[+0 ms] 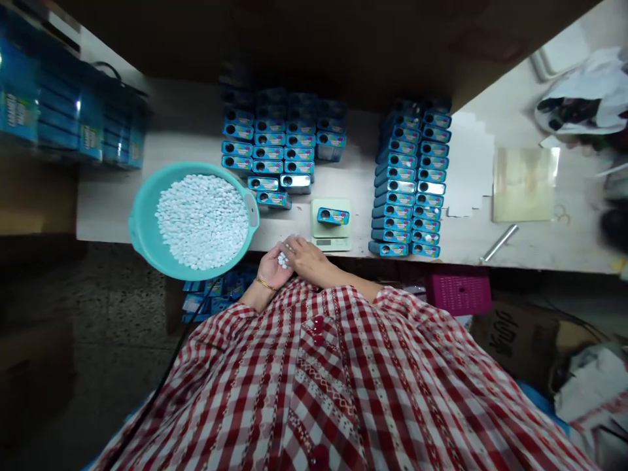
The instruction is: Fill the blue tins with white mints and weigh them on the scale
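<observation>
My left hand is cupped palm up at the table's near edge and holds a small heap of white tablets. My right hand lies over it, its fingertips pinched on the tablets. Just beyond the hands a small blue tin rests on a pale green scale. To the left a teal basin holds a large mound of white tablets.
Several blue tins stand in rows behind the basin and in two long columns right of the scale. A metal tube, white card, a pink basket and blue packs surround the table.
</observation>
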### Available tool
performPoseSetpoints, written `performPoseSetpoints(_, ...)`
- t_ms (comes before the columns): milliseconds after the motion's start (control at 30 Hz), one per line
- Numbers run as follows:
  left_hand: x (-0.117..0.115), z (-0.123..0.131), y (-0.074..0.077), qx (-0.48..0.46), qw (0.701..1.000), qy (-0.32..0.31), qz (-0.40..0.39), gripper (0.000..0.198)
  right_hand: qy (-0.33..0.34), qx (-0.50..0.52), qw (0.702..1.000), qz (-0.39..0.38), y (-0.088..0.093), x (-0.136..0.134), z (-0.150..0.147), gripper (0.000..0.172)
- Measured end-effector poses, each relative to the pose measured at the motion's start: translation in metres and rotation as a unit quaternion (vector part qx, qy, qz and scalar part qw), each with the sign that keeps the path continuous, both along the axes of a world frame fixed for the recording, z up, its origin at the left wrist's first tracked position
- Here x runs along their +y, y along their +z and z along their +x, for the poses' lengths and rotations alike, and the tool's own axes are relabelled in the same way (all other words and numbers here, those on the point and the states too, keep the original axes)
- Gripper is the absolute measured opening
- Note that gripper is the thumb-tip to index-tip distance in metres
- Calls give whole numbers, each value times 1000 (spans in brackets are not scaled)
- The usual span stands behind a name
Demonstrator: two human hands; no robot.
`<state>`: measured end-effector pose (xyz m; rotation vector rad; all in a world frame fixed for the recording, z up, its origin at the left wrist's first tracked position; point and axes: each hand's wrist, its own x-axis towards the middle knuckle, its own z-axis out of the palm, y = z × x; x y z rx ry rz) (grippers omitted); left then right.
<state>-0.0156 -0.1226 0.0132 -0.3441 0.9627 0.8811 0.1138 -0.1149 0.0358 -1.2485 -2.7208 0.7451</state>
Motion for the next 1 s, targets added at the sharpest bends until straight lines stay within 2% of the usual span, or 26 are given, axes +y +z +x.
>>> performPoseSetpoints(133,-11,-7,-3,0,1000,15,5,43,39,0,999,12,-10,-4,-20,24)
performPoseSetpoints(367,-14,-5,-7,-20,999,-24,-21,43,50,-20,998,14,-3,-8,-13,21)
performPoseSetpoints(567,-4,6,-6,-9,998,-17,-56,29,43,1,999,-11,-1,-2,-2,17)
performPoseSetpoints(700,16,24,7,-9,999,-13,-51,24,-28,56,997,-48,-2,18,22,19)
performPoseSetpoints(800,36,41,17,-10,1000,-15,-22,25,-114,144,982,-53,-3,37,45,20)
performPoseSetpoints(867,46,50,22,8,1000,-12,-3,25,-147,178,972,-45,-5,47,60,20)
performPoseSetpoints(1000,54,56,22,66,997,-30,-1,19,-180,127,975,-28,-7,62,80,22)
